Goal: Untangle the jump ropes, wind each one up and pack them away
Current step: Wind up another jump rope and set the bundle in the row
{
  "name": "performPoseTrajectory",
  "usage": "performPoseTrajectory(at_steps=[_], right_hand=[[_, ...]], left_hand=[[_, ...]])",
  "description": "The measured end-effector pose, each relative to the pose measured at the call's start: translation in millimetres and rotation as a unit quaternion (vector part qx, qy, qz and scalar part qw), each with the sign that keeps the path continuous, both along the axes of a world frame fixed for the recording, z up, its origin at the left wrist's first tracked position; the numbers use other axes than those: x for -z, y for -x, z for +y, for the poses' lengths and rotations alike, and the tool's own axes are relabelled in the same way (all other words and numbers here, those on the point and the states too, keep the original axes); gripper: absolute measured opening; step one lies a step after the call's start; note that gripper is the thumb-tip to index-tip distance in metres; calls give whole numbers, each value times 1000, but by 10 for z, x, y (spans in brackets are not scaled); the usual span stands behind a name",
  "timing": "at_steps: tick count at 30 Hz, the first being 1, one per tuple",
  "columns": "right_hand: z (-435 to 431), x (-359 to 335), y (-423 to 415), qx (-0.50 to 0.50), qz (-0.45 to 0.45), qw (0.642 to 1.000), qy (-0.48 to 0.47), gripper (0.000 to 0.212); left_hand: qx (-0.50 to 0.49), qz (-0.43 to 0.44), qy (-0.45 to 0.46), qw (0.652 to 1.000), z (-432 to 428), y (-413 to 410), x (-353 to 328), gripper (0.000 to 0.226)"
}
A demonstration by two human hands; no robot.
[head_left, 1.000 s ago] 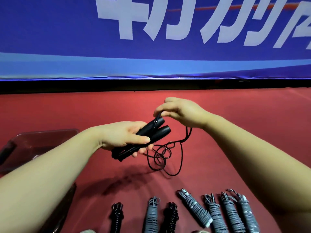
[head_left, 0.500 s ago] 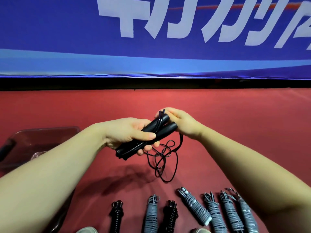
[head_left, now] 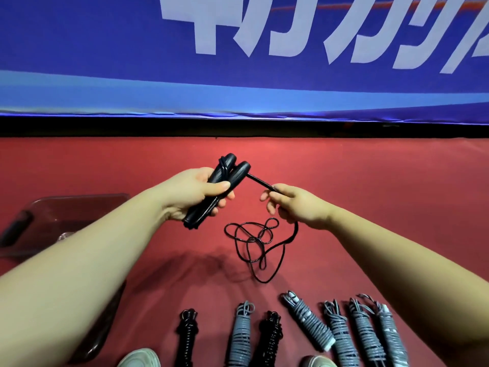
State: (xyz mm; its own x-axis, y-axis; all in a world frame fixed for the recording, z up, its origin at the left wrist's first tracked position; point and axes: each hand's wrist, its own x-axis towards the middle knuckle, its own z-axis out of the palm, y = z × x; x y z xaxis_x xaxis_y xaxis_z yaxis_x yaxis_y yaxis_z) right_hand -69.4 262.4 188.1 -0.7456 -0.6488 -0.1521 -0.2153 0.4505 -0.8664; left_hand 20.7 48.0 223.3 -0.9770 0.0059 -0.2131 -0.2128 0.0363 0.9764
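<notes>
At far left, a clear plastic bin (head_left: 79,207) is seen on the red floor (head_left: 397,207), partly hidden by the left forearm; its contents cannot be made out. Toward the centre, the two black handles (head_left: 225,178) of a jump rope are gripped side by side in the left hand (head_left: 195,192), with fingers and thumb curled round them and a turn or so of cord laid over their upper ends. From the handle tips a short length of black cord (head_left: 260,182) is drawn taut to the right hand (head_left: 299,205), where it is pinched between the thumb and curled fingers. Below that hand the slack (head_left: 254,242) is shown lying on the floor in loose, overlapping loops, apart from the handles. Along the bottom edge seven wound ropes are laid in a row: a black bundle (head_left: 188,332), a grey bundle (head_left: 242,332), a second black bundle (head_left: 270,337), then four grey bundles (head_left: 341,332) fanned toward the right. Progress is judged as partial. Seven ropes are wound. The eighth is barely begun, since most of its cord is unwound. None of the bundles in view is packed into the bin, so the packing step is judged to be wholly outstanding.
</notes>
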Motion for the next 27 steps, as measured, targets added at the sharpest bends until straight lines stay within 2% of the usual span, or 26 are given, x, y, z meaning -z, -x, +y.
performPoseTrajectory(at_steps=[4,6,8,10,13,15,17,20,22,24,27], right_hand=[[-2,51,-15,48,20,999,-13,22],[-23,-6,-37,46,28,998,-20,26],[-31,-164,-82,42,19,999,-24,29],[-52,-359,-155,14,51,996,-68,27],[-168,-579,-275,-38,190,964,-185,23],[-272,-676,-308,-31,274,932,-237,26],[-326,-746,-315,-26,334,899,-283,30],[-322,-805,-286,-58,382,865,-322,29],[-265,-859,-261,-97,369,867,-322,30],[-173,-876,-193,-146,306,894,-294,26],[3,-773,-72,-200,178,945,-189,12]], left_hand=[[-59,-6,-51,997,-48,81,44,7],[-79,-11,-47,996,-59,109,69,8],[-91,-22,9,996,-69,126,121,6],[-88,-30,66,994,-69,138,178,3],[-54,-23,147,987,-8,164,194,1],[-5,-27,208,978,98,157,175,4],[66,-34,300,951,214,117,120,4],[190,-28,434,880,343,35,23,8],[249,-24,447,859,396,-26,-7,10],[286,-17,403,869,413,-88,-21,10],[327,10,336,883,431,-166,-98,4]])
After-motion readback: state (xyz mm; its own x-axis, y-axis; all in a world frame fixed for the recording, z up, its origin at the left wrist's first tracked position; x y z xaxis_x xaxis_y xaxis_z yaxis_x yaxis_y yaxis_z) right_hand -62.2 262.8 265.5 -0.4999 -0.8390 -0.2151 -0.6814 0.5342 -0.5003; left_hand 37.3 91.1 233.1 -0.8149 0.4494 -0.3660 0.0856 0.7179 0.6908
